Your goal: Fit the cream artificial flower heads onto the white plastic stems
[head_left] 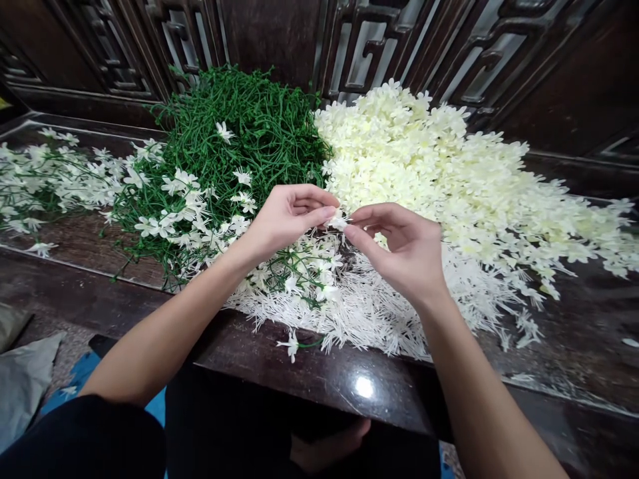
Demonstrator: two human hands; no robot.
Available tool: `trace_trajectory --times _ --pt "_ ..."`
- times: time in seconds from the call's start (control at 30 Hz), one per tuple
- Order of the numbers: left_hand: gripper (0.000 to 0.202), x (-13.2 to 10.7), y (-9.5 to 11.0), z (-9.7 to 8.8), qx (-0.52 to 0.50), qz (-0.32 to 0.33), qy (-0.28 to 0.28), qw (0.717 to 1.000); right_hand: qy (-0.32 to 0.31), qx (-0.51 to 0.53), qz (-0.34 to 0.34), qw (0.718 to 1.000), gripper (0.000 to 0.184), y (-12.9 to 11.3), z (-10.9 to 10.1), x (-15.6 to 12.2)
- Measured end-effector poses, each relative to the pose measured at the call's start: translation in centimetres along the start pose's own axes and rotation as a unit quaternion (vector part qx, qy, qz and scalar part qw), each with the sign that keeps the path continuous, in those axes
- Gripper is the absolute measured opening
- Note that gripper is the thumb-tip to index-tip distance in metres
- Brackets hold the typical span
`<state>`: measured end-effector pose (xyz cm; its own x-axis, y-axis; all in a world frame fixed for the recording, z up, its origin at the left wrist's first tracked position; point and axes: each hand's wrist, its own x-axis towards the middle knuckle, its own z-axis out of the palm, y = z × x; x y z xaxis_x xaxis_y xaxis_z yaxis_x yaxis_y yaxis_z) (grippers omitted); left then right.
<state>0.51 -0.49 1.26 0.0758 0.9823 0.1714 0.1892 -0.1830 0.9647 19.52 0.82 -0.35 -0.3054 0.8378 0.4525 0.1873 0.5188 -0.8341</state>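
Observation:
Between my two hands is a small white artificial flower (337, 220), partly covered by the fingertips. My left hand (294, 211) pinches it from the left, thumb against the fingers. From the right, my right hand (399, 246) pinches it too, its thumb and forefinger close together. Just below lies a heap of thin white stamen pieces (379, 313). A mound of cream-white petal blossoms (409, 153) rises behind my right hand. Behind my left hand is a tangled pile of green plastic stems (244, 126). White flowers on green stems (180, 213) lie beside my left forearm.
Everything lies on a dark wooden bench (309, 386) with a carved lattice back (369, 50). More stemmed white flowers (64, 169) spread along the far left. One stemmed flower (291, 345) lies near the front edge. A grey bag (24, 386) is on the floor at left.

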Motion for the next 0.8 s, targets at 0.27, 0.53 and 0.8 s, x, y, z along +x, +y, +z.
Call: trace_trajectory --times 0.27,0.53,0.8 --pt "0.018 -0.2 0.0 0.4 -0.002 0.004 -0.019 1.000 0.032 0.035 -0.016 0.999 0.012 0.1 1.0 -0.6" --pt "0.015 -0.1 -0.2 0.2 0.012 0.004 -0.036 0.999 0.033 0.058 -0.004 0.998 0.009 0.2 1.3 -0.5" --pt "0.017 -0.3 0.2 0.3 0.009 0.020 -0.022 1.000 -0.007 0.180 0.103 0.978 0.030 0.1 1.1 0.0"
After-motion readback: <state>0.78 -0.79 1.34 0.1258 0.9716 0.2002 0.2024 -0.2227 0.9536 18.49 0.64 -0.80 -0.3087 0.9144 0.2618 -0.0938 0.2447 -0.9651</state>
